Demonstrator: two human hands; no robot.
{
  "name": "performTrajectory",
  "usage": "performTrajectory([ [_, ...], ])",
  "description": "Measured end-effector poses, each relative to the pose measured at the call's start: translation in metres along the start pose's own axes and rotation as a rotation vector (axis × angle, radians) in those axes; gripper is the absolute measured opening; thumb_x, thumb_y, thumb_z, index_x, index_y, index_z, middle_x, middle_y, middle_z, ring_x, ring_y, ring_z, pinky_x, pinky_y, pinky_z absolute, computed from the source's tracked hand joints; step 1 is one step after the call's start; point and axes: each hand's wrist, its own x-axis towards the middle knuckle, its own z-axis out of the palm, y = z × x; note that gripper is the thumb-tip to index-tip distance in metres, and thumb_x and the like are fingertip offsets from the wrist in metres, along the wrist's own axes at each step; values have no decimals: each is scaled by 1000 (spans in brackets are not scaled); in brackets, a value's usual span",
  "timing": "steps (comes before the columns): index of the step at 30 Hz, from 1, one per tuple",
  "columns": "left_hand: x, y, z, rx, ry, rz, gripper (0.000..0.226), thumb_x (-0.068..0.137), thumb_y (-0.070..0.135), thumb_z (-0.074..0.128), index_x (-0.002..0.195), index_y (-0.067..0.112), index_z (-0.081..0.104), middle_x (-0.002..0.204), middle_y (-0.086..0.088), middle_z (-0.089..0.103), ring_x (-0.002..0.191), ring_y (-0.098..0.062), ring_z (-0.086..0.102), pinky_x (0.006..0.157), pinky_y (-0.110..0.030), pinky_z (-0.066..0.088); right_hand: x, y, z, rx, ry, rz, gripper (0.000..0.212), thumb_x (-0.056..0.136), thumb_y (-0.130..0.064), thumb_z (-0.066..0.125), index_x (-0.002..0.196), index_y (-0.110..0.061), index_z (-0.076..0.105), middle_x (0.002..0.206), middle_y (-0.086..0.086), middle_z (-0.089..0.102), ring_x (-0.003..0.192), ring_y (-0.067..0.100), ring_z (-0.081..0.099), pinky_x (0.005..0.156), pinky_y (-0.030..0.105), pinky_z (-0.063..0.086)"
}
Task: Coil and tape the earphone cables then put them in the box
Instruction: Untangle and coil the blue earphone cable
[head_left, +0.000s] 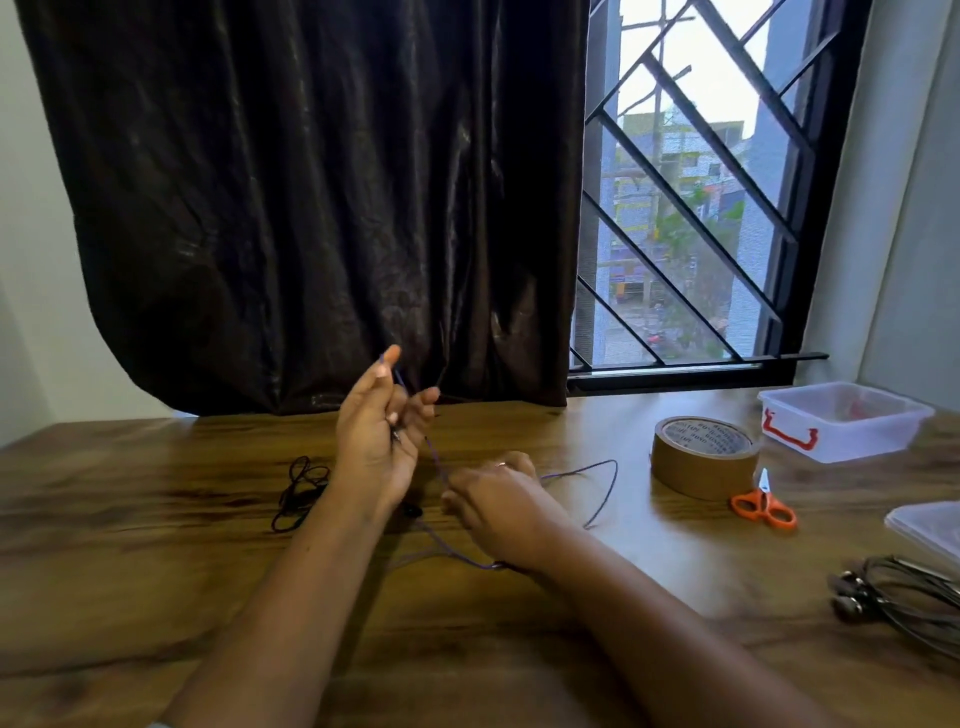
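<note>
your left hand (382, 431) is raised, its grip curled round the plug end of the purple earphone cable (605, 470), it seems; your right hand (498, 499) pinches the cable low over the bench (156, 545). the slack loop could snag the tape roll (701, 457) and spoil the coil.

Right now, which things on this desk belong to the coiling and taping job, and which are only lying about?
For the job: purple earphone cable, held by left hand and right hand; black earphone cable; grey earphones; brown tape roll; orange scissors; clear box.
Only lying about: plastic lid; dark curtain; window grille.
</note>
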Motion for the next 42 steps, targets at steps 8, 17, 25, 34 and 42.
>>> performTrajectory([
  [8,6,-21,-18,1118,-131,277,41,101,16,36,142,20,38,71,2,52,73,-7,55,74,-14,43,3,2,-22,-44,181,-221,20,98,-33,45,106,-19,57,84,7,69,72,31,66,56,32,46],
  [17,-14,-28,3,1137,-524,-111,33,102,11,31,125,10,55,60,-1,41,42,-2,35,39,-15,30,-10,46,-56,-47,440,129,23,96,-41,48,97,-23,62,90,-3,67,74,27,66,57,28,36],
  [25,-25,-14,9,846,-590,-482,34,102,20,33,109,6,63,46,4,30,48,-7,44,43,-16,31,-17,62,-60,-56,477,389,23,101,-30,38,109,-18,55,103,6,62,85,38,63,61,35,38],
  [34,-19,-9,7,458,-620,-547,32,96,8,37,120,3,57,65,-2,56,37,-2,34,36,-10,30,-16,66,-50,-14,411,574,10,100,-19,38,101,-20,49,88,14,65,83,39,62,60,33,32],
  [42,-21,-6,19,129,-533,-404,36,95,9,35,128,7,49,69,-1,59,41,-2,41,38,-9,35,-6,33,-22,146,160,425,22,101,-33,37,98,-18,52,92,14,66,88,36,62,65,37,45],
])
